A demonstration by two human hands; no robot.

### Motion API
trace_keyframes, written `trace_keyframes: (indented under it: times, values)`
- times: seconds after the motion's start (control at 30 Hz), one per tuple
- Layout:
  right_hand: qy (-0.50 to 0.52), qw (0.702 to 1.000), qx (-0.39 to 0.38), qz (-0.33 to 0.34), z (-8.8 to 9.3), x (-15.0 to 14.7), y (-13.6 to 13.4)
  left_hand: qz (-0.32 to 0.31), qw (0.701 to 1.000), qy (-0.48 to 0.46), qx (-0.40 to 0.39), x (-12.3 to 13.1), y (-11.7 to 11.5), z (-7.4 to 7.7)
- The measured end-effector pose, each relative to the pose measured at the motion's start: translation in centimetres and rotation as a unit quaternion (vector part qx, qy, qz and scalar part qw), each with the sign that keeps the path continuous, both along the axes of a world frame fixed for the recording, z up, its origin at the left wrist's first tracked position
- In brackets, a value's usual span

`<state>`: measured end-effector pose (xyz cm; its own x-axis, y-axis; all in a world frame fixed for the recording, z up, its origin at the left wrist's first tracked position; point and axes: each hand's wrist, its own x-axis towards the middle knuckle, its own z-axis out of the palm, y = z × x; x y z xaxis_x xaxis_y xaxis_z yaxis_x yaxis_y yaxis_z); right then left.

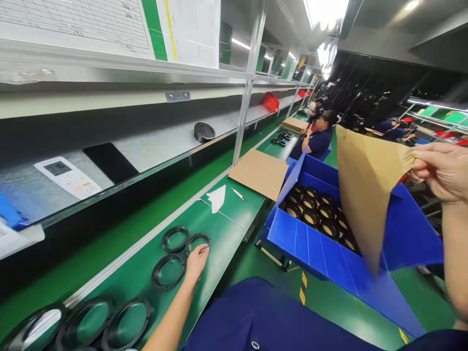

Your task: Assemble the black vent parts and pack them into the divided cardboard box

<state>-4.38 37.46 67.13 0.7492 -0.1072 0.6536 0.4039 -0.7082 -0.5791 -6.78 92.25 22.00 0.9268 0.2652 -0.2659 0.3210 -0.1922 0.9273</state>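
My left hand [196, 265] is over the green bench, its fingers closed on the near rim of a black ring [193, 239]. Two more black rings, one at the back [175, 239] and one nearer [168, 271], lie beside it. Raised at the far right, my right hand [440, 168] pinches the corner of a brown paper sheet [365, 190]. The sheet hangs upright and bent over a blue box [310, 248] with its flaps spread. Inside the box sit several black rings [310, 217] in rows; the paper hides part of them.
Larger-looking black rings [127, 324] lie at the bench's near left. Farther along are a white scrap [217, 199], a pen [238, 194] and cardboard [259, 173]. The shelf above holds a remote [68, 176], a black slab [109, 163] and a black round part [204, 132]. A person [318, 139] sits beyond the box.
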Motion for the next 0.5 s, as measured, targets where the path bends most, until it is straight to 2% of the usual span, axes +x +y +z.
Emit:
trace_keyframes:
  times: [0.03,0.07,0.1,0.17,0.23,0.3,0.33,0.4,0.5]
  values:
    - [0.020,0.999,0.028,-0.007,0.4,-1.9,2.6,-0.008,0.999,-0.005,-0.035,0.7,-1.0,1.5]
    - [0.051,0.998,0.022,0.004,0.3,-3.5,5.6,-0.025,0.996,-0.015,-0.082,1.5,-2.3,3.4]
    - [0.082,0.996,-0.024,0.026,-0.3,-4.8,8.8,-0.055,0.989,-0.028,-0.137,2.4,-3.7,5.8]
    - [0.146,0.965,-0.189,0.112,-2.7,-6.6,15.0,-0.137,0.956,-0.063,-0.253,3.9,-6.3,11.4]
    - [0.161,0.898,-0.355,0.206,-5.8,-7.4,20.3,-0.223,0.905,-0.079,-0.352,5.0,-8.4,16.8]
    - [0.163,0.814,-0.489,0.267,-8.8,-7.5,24.2,-0.282,0.871,-0.045,-0.401,5.8,-9.8,20.7]
    - [0.167,0.774,-0.541,0.284,-10.0,-7.5,25.5,-0.301,0.863,-0.016,-0.405,6.0,-10.1,21.9]
    - [0.175,0.711,-0.611,0.301,-11.7,-7.7,27.4,-0.338,0.855,0.047,-0.389,6.3,-10.5,22.7]
    - [0.185,0.666,-0.644,0.327,-13.1,-8.4,28.8,-0.397,0.830,0.106,-0.377,6.4,-10.7,21.7]
